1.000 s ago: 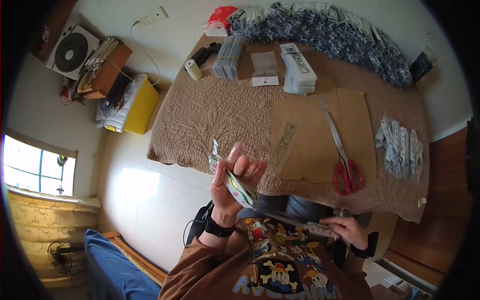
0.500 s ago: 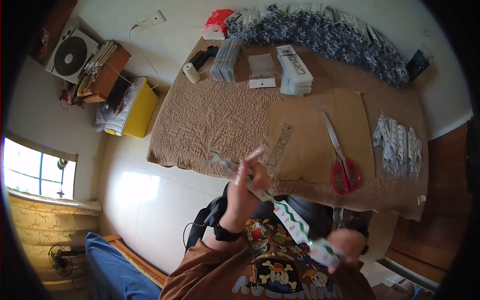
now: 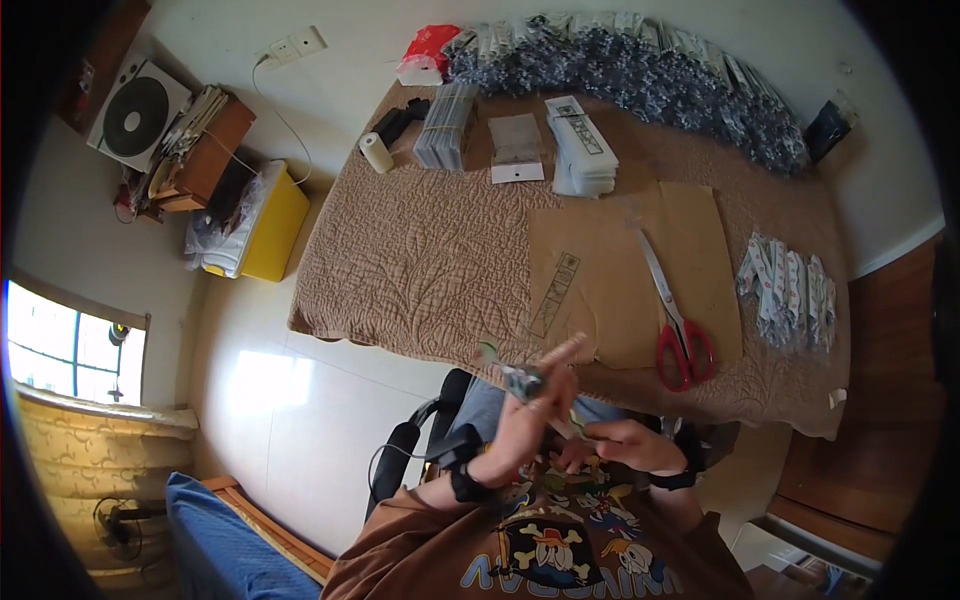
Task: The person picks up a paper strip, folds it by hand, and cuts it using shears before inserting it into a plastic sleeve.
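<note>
In front of my chest, my left hand (image 3: 538, 412) is closed round a long white printed strip (image 3: 489, 352) with a green edge. A small dark, shiny bunch (image 3: 523, 381) shows at its fingers, and one finger points up over the cloth edge. My right hand (image 3: 636, 446) sits close beside it, fingers pinched on the strip near its green edge (image 3: 577, 423). Most of the strip is hidden by the hands. Both hands are just below the table's near edge. Nearest on the table lie a brown cardboard sheet (image 3: 620, 290) and red-handled scissors (image 3: 684, 345).
A long row of silvery-grey tufted packs (image 3: 640, 85) lines the wall. Clear sleeves (image 3: 583, 160), a banded stack (image 3: 446, 125), a small clear bag (image 3: 516, 145) and a white roll (image 3: 376, 152) stand at the back. Folded printed strips (image 3: 790, 285) lie right, on the quilted cloth (image 3: 420, 240).
My right hand has come up and left to meet my left hand. The strip, stretched between them before, is now mostly gathered. My left hand has shifted right and slightly down.
</note>
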Tool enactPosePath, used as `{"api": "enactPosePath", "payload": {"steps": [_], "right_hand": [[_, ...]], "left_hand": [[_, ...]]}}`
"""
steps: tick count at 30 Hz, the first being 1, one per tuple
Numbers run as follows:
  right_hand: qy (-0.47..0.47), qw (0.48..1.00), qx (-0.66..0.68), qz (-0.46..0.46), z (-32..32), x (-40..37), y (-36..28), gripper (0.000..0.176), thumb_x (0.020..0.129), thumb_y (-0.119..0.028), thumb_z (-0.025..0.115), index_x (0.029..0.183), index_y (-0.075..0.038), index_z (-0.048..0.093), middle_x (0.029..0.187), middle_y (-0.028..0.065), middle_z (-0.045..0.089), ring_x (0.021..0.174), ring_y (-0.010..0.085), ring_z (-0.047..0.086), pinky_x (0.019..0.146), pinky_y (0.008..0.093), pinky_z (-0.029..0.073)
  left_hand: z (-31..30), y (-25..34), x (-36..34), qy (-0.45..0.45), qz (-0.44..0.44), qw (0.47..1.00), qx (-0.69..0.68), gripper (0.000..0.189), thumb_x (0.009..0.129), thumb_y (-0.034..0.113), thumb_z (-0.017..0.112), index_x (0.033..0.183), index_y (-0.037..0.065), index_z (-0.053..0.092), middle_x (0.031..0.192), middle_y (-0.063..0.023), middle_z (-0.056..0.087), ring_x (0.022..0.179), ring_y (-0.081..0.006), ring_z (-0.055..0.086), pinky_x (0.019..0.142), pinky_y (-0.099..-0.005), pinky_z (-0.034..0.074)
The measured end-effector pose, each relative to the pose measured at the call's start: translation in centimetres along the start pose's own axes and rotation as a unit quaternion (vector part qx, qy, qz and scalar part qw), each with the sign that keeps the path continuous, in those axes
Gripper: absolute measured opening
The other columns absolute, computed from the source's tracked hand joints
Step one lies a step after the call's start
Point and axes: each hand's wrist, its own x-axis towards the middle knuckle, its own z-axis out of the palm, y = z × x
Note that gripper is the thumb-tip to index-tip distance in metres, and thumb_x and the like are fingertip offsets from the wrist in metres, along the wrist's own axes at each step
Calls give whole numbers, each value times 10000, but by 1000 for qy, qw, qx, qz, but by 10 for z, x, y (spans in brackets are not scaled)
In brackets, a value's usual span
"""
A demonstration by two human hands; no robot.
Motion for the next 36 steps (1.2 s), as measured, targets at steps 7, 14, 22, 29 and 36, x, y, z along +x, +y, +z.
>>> {"api": "enactPosePath", "payload": {"steps": [7,14,22,29,36], "right_hand": [[-224,963,-128,79,-86,-80,16,721,845,-209,572,1365,0,118,1024,127,594,919,174,567,823,282,424],[-183,983,-22,-15,-89,-121,-7,704,832,-132,581,1357,16,136,1043,172,584,971,225,555,853,336,413],[210,934,-247,-147,-39,-73,-41,504,818,-86,574,1269,-1,366,1005,139,582,864,213,575,768,355,453],[402,570,-709,-104,-30,-27,-70,380,814,-66,544,1183,-20,466,904,86,578,771,151,577,664,294,453],[430,787,-433,-97,-39,-24,-62,449,788,-148,608,1196,-43,450,870,68,534,761,184,566,638,328,470]], "left_hand": [[-186,90,-17,159,274,715,623,219,822,119,451,995,25,547,796,-107,605,702,-243,596,604,-336,475],[-408,316,-106,421,17,135,897,332,790,121,519,1120,95,499,746,-72,588,616,-203,593,511,-316,476],[-426,296,-160,530,130,553,629,179,868,237,459,933,87,532,646,-5,489,577,-114,504,523,-250,450],[-187,125,-81,448,208,842,216,295,918,310,406,851,45,516,653,17,377,585,-69,400,585,-214,391],[-68,36,-43,441,204,864,133,444,941,337,334,1092,-53,482,651,12,338,616,-72,364,623,-221,366]]}}
